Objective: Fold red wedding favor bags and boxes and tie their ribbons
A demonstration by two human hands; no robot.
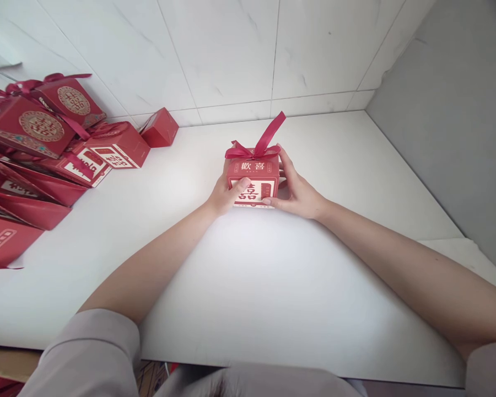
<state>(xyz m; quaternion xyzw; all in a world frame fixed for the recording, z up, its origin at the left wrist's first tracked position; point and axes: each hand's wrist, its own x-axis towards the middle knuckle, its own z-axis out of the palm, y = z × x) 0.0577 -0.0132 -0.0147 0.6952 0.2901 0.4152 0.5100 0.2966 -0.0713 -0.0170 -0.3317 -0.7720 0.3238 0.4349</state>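
Observation:
A small red gift box [254, 172] with white Chinese characters sits in the middle of the white table, between my two hands. A dark red ribbon [254, 153] is tied in a bow on its top, one tail sticking up to the right. My left hand [227, 193] grips the box's left side, its thumb lying across the front panel. Around the right side is my right hand [295, 190], thumb on the lower front corner and fingers along the side. The box's back and underside are hidden.
Several red gift boxes with ribbons [41, 127] are piled at the left of the white table [248, 286]. A plain red box [160, 128] stands by the tiled wall [231, 55]. A grey wall [450, 110] bounds the right; a white sheet [463, 256] lies near it.

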